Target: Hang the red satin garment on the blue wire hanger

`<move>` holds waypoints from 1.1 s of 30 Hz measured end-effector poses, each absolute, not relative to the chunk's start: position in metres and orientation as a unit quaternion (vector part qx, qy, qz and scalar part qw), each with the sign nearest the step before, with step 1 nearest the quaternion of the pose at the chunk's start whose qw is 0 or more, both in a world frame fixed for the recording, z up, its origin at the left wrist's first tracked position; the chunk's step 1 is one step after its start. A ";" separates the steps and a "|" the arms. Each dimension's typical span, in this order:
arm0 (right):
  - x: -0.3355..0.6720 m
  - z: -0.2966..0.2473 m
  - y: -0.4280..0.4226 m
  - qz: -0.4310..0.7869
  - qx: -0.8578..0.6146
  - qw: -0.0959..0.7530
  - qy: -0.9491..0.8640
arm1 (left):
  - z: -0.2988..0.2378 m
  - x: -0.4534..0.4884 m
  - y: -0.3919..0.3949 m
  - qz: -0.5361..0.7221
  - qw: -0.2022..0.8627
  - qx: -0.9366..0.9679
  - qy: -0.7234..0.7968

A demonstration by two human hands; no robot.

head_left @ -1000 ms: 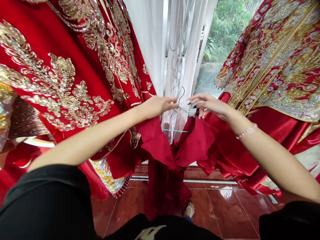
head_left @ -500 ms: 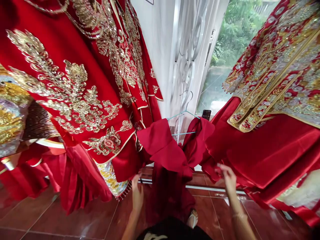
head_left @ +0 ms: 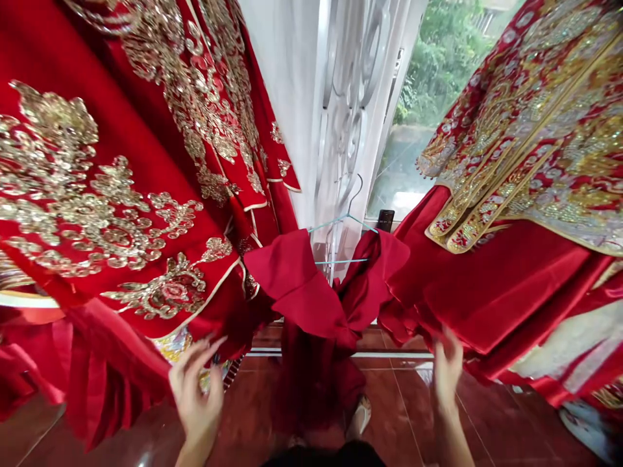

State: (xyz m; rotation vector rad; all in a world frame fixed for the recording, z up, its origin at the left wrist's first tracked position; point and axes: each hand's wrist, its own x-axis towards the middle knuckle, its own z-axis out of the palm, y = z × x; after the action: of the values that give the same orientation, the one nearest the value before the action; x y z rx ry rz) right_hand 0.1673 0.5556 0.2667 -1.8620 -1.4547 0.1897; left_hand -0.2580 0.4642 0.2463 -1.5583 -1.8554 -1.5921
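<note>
A plain dark red garment (head_left: 311, 305) hangs on a thin blue wire hanger (head_left: 343, 224) in front of a white curtain. My left hand (head_left: 195, 389) is low at the bottom, fingers spread and empty, below the hem of the embroidered red gown (head_left: 121, 194) on the left. My right hand (head_left: 446, 366) is also low, fingers stretched upward, holding nothing, near the satin skirt of the red gown (head_left: 511, 272) on the right. Neither hand touches the hanger.
Red gowns with gold embroidery hang close on both sides. A white curtain (head_left: 302, 97) and a window with greenery (head_left: 428, 65) are behind. A small dark object (head_left: 385, 220) sits on the sill. The floor is glossy reddish tile (head_left: 399, 415). A foot (head_left: 359, 418) shows below.
Both hands let go of the hanger hook and dropped low. Since half a second ago the left hand has shifted left and opened wider; the garment stays hanging.
</note>
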 end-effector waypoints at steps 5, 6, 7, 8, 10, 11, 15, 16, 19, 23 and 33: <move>0.104 0.361 0.638 -0.004 -0.613 0.474 -0.632 | 0.371 -0.158 0.572 -0.530 0.119 -0.611 -0.575; 0.092 0.372 0.653 -0.005 -0.622 0.432 -0.653 | 0.383 -0.143 0.589 -0.496 0.105 -0.621 -0.598; 0.082 0.377 0.665 0.000 -0.642 0.399 -0.655 | 0.389 -0.133 0.604 -0.471 0.098 -0.618 -0.622; 0.076 0.377 0.673 0.008 -0.665 0.374 -0.647 | 0.390 -0.128 0.616 -0.447 0.096 -0.614 -0.643; 0.078 0.369 0.682 0.029 -0.692 0.353 -0.629 | 0.381 -0.133 0.631 -0.420 0.097 -0.597 -0.677; 0.085 0.363 0.685 0.036 -0.691 0.351 -0.631 | 0.376 -0.141 0.635 -0.413 0.098 -0.594 -0.684; 0.118 0.354 0.693 0.017 -0.622 0.345 -0.703 | 0.364 -0.176 0.642 -0.399 0.100 -0.623 -0.666; 0.123 0.355 0.695 0.006 -0.610 0.341 -0.715 | 0.364 -0.181 0.643 -0.395 0.098 -0.633 -0.659; 0.126 0.359 0.697 -0.026 -0.606 0.336 -0.720 | 0.367 -0.186 0.647 -0.386 0.090 -0.648 -0.651; 0.114 0.359 0.689 -0.068 -0.642 0.320 -0.694 | 0.366 -0.185 0.648 -0.376 0.093 -0.653 -0.651; 0.098 0.375 0.662 -0.116 -0.731 0.227 -0.633 | 0.378 -0.205 0.651 -0.351 0.044 -0.701 -0.619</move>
State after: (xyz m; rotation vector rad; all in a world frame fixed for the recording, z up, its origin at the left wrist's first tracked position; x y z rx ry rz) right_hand 0.0981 0.6616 0.3748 -2.0144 -1.7438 -0.3194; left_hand -0.2050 0.6513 0.3777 -2.1440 -1.8910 -1.0735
